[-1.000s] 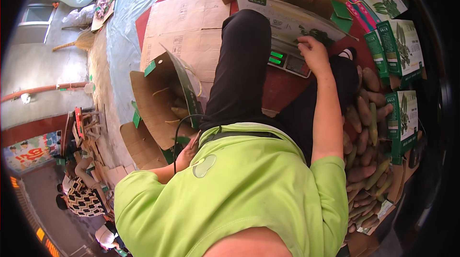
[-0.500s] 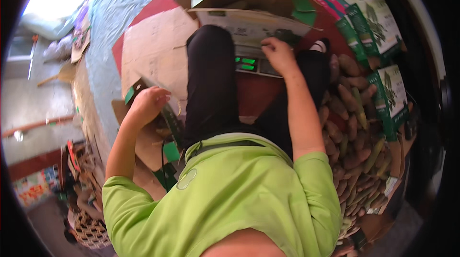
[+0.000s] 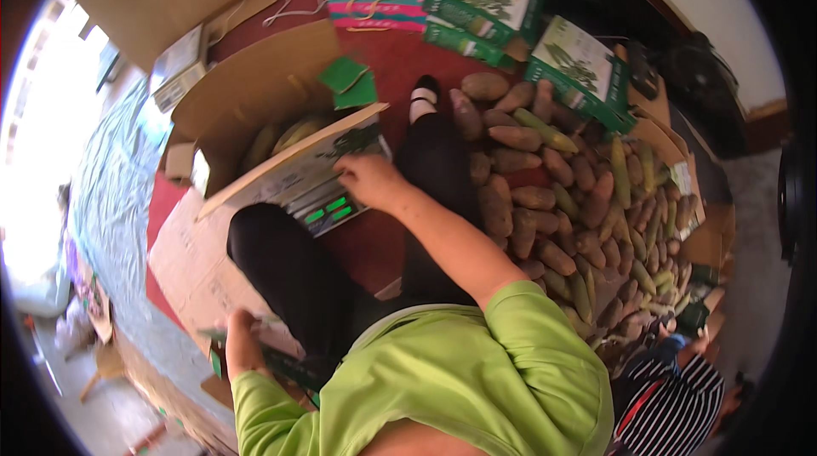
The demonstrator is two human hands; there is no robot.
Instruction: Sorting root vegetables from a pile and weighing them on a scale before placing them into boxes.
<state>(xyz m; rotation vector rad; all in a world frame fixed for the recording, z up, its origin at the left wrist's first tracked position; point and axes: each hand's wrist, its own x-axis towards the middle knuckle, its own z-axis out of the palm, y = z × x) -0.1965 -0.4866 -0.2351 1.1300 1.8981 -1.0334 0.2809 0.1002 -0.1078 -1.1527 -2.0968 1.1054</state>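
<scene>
My right hand (image 3: 370, 181), fingers curled in, is at the printed side of an open cardboard box (image 3: 255, 73), just above a digital scale (image 3: 339, 208) with green lit figures. I cannot make out anything between its fingers. Inside the box lie elongated greenish-brown vegetables (image 3: 288, 134), partly hidden by the box wall. Low on the left, beside my bent knee, my left hand (image 3: 242, 322) is blurred and its fingers are hard to read. A green-and-white carton piece (image 3: 277, 339) is close to it, mostly hidden by my leg and arm.
Many brown and green elongated vegetables (image 3: 557, 243) are heaped on the right. Beyond them are printed green-and-white cartons (image 3: 579, 65). A flat cardboard sheet (image 3: 200, 265) and blue plastic sheeting (image 3: 115, 209) lie left. Another person in a striped top (image 3: 672, 409) is at lower right.
The view has swung right, bringing more of the vegetable heap and another person into sight. My right hand stays by the scale and box. My left hand is lower in the picture.
</scene>
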